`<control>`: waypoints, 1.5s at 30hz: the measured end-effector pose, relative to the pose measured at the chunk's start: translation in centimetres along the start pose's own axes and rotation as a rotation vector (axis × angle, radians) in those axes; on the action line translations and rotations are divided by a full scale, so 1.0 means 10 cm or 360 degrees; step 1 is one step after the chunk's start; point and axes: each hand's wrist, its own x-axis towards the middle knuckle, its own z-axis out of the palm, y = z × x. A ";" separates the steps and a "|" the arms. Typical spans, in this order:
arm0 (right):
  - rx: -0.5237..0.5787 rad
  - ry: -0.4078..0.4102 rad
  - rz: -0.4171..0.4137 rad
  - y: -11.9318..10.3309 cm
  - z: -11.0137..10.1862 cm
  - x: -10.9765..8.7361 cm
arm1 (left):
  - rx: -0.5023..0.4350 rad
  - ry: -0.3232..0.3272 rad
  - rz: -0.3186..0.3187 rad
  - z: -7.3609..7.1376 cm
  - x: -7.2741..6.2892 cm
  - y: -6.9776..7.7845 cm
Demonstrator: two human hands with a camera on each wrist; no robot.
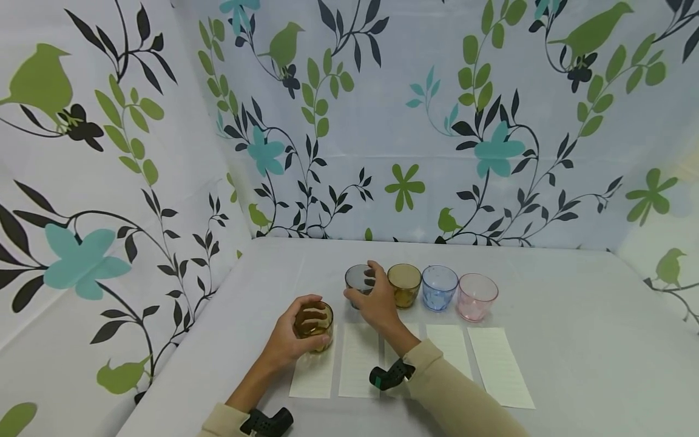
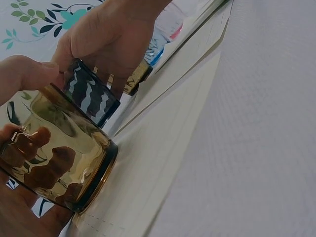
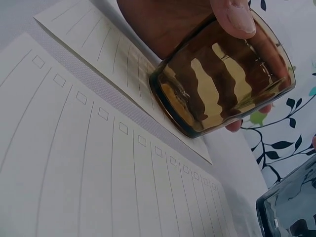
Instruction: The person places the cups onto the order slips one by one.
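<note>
My left hand [image 1: 290,335] curls round an amber glass [image 1: 321,328], thumb on the near side and fingers behind it. In the left wrist view the base of this amber glass [image 2: 54,153] is close over a lined paper sheet [image 2: 148,143]. My right hand [image 1: 380,300] grips a dark grey glass [image 1: 355,278], its thumb and fingers spread about the rim. The left wrist view shows this grey glass [image 2: 90,94] between the right thumb and fingers. Part of the grey glass [image 3: 291,202] also appears low in the right wrist view.
Right of the grey glass stand a second amber glass [image 1: 405,285], a blue glass [image 1: 438,287] and a pink glass [image 1: 476,297], in a row. Several paper strips [image 1: 499,367] lie side by side nearer me on the white table [image 1: 590,340]. Patterned cloth [image 1: 349,139] hangs behind.
</note>
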 end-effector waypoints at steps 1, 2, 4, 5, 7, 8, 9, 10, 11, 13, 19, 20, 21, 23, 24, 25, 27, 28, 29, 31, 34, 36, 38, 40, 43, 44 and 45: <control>0.0001 -0.0006 0.0000 -0.01 0.00 -0.01 | -0.0001 -0.0001 0.0002 0.00 0.00 0.00; 0.0006 -0.0013 -0.0002 -0.01 -0.01 -0.02 | -0.0005 -0.0003 0.0004 0.00 -0.01 0.00; 0.0021 -0.0026 -0.0008 -0.03 -0.02 -0.05 | -0.0009 -0.0008 0.0009 0.00 -0.01 -0.01; 0.0029 -0.0031 -0.0011 -0.03 -0.03 -0.06 | -0.0009 -0.0010 0.0009 0.00 -0.02 -0.01; 0.0049 -0.0043 -0.0030 -0.03 -0.04 -0.08 | -0.0006 -0.0011 0.0011 -0.01 -0.02 -0.02; 0.0055 -0.0046 -0.0043 -0.03 -0.05 -0.09 | -0.0004 -0.0009 0.0010 -0.01 -0.03 -0.02; 0.0062 -0.0048 -0.0057 -0.03 -0.06 -0.10 | -0.0002 -0.0007 0.0009 -0.01 -0.03 -0.03; 0.0065 -0.0048 -0.0074 -0.02 -0.06 -0.11 | 0.0001 -0.0005 0.0008 -0.01 -0.03 -0.03; 0.0071 -0.0051 -0.0089 -0.02 -0.07 -0.12 | 0.0005 -0.0002 0.0004 -0.01 -0.03 -0.03; 0.0087 -0.0053 -0.0123 -0.02 -0.09 -0.14 | 0.0018 0.0004 0.0000 -0.01 -0.04 -0.02; 0.0162 -0.0080 -0.0157 -0.04 -0.13 -0.19 | 0.0039 0.0013 -0.0025 -0.02 -0.04 0.00; 0.0178 -0.0083 -0.0151 -0.04 -0.13 -0.20 | 0.0033 0.0010 -0.0030 -0.02 -0.03 0.00; 0.0194 -0.0085 -0.0144 -0.05 -0.14 -0.21 | 0.0026 0.0006 -0.0036 -0.02 -0.03 0.00; 0.0215 -0.0083 -0.0130 -0.06 -0.15 -0.24 | 0.0018 0.0001 -0.0042 -0.02 -0.03 0.00; 0.0221 -0.0081 -0.0120 -0.06 -0.16 -0.25 | 0.0018 -0.0001 -0.0045 -0.02 -0.03 0.00; 0.0229 -0.0078 -0.0114 -0.07 -0.16 -0.26 | 0.0016 -0.0006 -0.0044 -0.03 -0.03 0.00; 0.0240 -0.0075 -0.0114 -0.07 -0.17 -0.29 | 0.0014 -0.0007 -0.0042 -0.03 -0.03 0.00; 0.0245 -0.0074 -0.0112 -0.07 -0.18 -0.30 | 0.0013 -0.0005 -0.0040 -0.03 -0.03 0.00; 0.0250 -0.0075 -0.0111 -0.07 -0.18 -0.31 | 0.0012 -0.0004 -0.0040 -0.03 -0.03 -0.01; 0.0265 -0.0087 -0.0113 -0.06 -0.20 -0.33 | 0.0007 -0.0006 -0.0038 -0.02 -0.03 -0.01; 0.0278 -0.0125 -0.0108 -0.04 -0.22 -0.37 | -0.0003 -0.0013 -0.0039 -0.02 -0.03 -0.01; 0.0277 -0.0155 -0.0109 -0.04 -0.23 -0.40 | -0.0003 -0.0017 -0.0039 -0.02 -0.03 -0.01; 0.0277 -0.0181 -0.0116 -0.03 -0.25 -0.41 | -0.0003 -0.0018 -0.0041 -0.02 -0.03 -0.01; 0.0271 -0.0197 -0.0121 -0.02 -0.26 -0.43 | 0.0000 -0.0013 -0.0045 -0.01 -0.03 0.00; 0.0264 -0.0220 -0.0120 -0.02 -0.27 -0.44 | 0.0001 -0.0012 -0.0047 -0.01 -0.02 0.00; 0.0261 -0.0230 -0.0118 -0.02 -0.27 -0.45 | 0.0002 -0.0011 -0.0045 -0.01 -0.02 0.00; 0.0258 -0.0242 -0.0114 -0.02 -0.27 -0.45 | 0.0002 -0.0009 -0.0044 -0.01 -0.02 0.00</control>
